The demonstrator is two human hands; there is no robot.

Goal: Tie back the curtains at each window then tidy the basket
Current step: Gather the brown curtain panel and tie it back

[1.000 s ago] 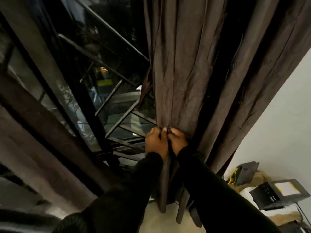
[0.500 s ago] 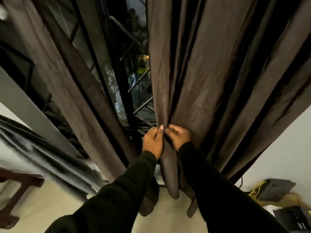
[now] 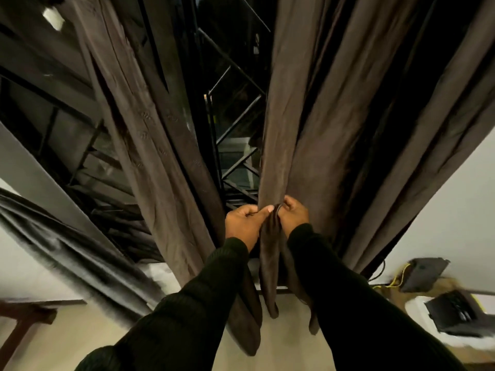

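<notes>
Now we have the right curtain (image 3: 316,124) bunched at the window (image 3: 233,145), our left hand (image 3: 242,223) and right hand (image 3: 293,216) both pinching its gathered folds. We should keep the bunch tight while fastening, so no fold slips loose.

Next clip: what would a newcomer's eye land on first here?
Both hands, left hand and right hand, meet at centre frame, pinching a gathered fold of the brown curtain that fans up the right side. A second curtain panel hangs at the left, with the dark window grille showing between them.
</notes>
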